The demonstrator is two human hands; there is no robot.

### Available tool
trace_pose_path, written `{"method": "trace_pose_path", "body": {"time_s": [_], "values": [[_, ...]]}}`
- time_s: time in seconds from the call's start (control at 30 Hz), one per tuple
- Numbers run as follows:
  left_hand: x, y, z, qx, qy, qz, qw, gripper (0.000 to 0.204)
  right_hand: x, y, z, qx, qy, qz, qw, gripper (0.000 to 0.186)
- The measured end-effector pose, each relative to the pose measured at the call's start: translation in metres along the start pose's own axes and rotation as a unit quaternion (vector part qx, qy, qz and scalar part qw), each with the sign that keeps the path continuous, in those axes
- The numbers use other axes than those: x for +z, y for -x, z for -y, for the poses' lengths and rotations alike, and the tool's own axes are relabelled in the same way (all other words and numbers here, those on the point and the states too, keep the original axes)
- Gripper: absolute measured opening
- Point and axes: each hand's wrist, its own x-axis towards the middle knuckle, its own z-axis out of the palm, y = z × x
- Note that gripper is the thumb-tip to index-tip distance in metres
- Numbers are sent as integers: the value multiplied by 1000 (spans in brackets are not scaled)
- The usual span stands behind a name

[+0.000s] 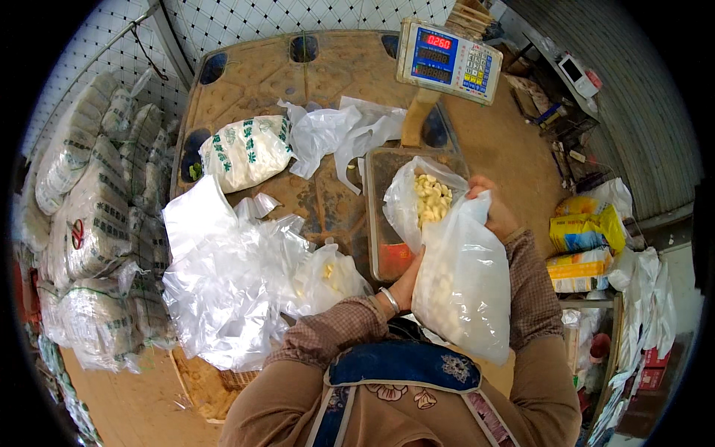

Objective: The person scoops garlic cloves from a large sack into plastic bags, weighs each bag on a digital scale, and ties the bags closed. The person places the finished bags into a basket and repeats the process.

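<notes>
A large translucent white bag (462, 290) bulging with pale pieces is held upright by my right hand (488, 201), closed on its top corner, and my left hand (407, 281), closed on its left side. Just behind it, an open plastic bag (398, 197) of small pale yellow cloves (433, 194) rests on the tray (377, 246) of a digital scale, whose display head (447, 67) stands on a post with red digits lit. To my left, a smaller bag (330, 276) with yellowish pieces lies beside a heap of clear plastic bags (220, 298).
A printed white sack (246, 153) and loose bags (320, 138) lie on the dirty brown platform (253, 82). Stacked sacks (89, 216) line the left, above a wicker basket (234, 380). Yellow packages (577, 231), hanging plastic (644, 290) and a cluttered shelf (577, 104) occupy the right.
</notes>
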Motion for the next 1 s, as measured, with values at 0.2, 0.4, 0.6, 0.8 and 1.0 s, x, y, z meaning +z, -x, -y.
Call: {"method": "trace_pose_path", "body": {"time_s": [0.2, 0.4, 0.6, 0.8, 1.0], "values": [[20, -3, -8, 29, 9, 1, 1000, 59, 21, -6, 31, 154, -91, -67, 982, 17], [28, 3, -13, 49, 20, -14, 999, 55, 1, -8, 19, 160, 40, -91, 982, 23], [47, 9, -17, 67, -37, -68, 995, 58, -34, 14, -42, -124, 405, -258, 868, 28], [21, -1, -16, 72, -14, -45, 996, 58, -36, 73, -41, 69, 201, -170, 962, 33], [20, -2, -17, 55, -35, -53, 996, 57, -36, 72, 0, 38, 308, -191, 931, 38]]}}
